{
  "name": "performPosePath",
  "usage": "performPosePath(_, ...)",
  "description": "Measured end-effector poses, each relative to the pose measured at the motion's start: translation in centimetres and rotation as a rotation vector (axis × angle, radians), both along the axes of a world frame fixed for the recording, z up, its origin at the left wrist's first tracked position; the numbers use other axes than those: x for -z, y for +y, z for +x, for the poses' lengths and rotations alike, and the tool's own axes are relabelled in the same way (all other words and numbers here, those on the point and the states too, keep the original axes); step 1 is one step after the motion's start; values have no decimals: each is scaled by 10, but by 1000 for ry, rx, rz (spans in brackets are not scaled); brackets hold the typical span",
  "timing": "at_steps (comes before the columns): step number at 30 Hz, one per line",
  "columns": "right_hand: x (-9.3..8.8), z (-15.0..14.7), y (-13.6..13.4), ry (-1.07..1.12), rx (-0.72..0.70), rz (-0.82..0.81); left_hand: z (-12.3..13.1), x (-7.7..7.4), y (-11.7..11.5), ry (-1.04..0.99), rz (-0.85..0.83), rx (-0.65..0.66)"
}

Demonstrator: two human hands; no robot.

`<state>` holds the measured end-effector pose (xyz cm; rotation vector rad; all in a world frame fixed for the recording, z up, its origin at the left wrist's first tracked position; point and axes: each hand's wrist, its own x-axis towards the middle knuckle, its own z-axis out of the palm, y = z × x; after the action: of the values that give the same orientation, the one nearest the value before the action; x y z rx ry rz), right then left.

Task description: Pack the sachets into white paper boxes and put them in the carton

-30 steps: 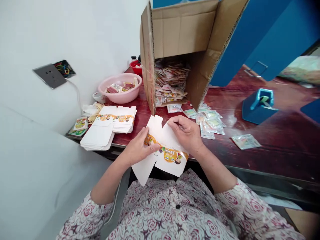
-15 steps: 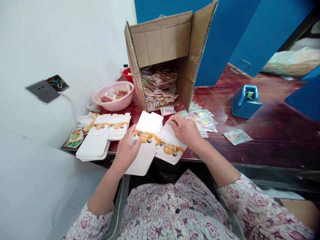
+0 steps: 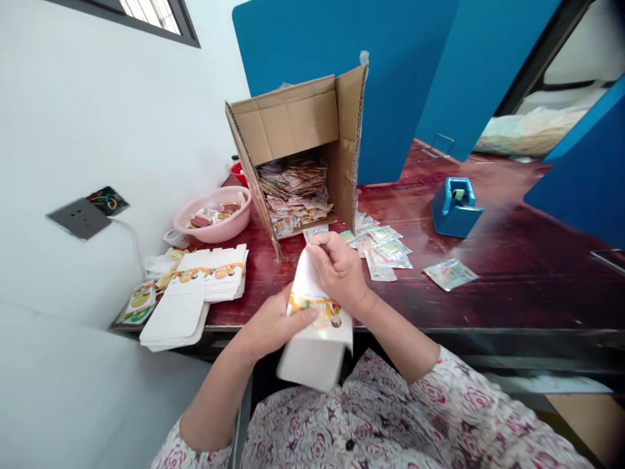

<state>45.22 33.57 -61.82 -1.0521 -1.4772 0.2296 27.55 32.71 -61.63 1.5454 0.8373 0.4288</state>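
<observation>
A small white carton (image 3: pixel 312 361) with an orange printed band is held over the table's front edge, partly folded into a box shape. My left hand (image 3: pixel 278 324) grips its left side, the thumb lying across the printed band. At its upper end my right hand (image 3: pixel 340 270) has curled fingers closed on the top flap. The lower flap hangs down, blurred by motion. To the left lie stacked flat white cartons (image 3: pixel 176 309) with the same print. Behind my hands, an upright cardboard box (image 3: pixel 288 130) holds many small packets (image 3: pixel 295 192).
Clear packets (image 3: pixel 388 251) lie in a pile right of the box, with a single packet (image 3: pixel 450 274) farther right. A blue tape dispenser (image 3: pixel 454 212) stands beyond it. At left are a pink basin (image 3: pixel 229 228) and a wall socket (image 3: pixel 78 218). Blue panels (image 3: pixel 317 39) rise behind.
The carton, earlier spread flat and wide between my hands, is now folded narrower. My right hand has come in toward my left. The camera view has shifted.
</observation>
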Motion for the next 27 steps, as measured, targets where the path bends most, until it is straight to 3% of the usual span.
performPosePath(4,-13,9,5,-191,63,191,3,3,11,-108,-78,-303)
performPosePath(7,-5,35,1,-121,248,72,1,10,20,-291,-74,-507)
performPosePath(11,25,60,-7,-96,266,-261,7,23,18,-457,-178,-507)
performPosePath(13,34,61,-14,-161,347,-213,13,29,14,-499,-225,-480)
performPosePath(16,34,55,-25,-236,477,-46,19,32,10,-546,-253,-490)
performPosePath(21,27,51,-26,-191,245,-385,25,30,5,-535,-280,-436)
performPosePath(27,28,60,-16,-13,-40,-579,26,34,5,-508,-313,-532)
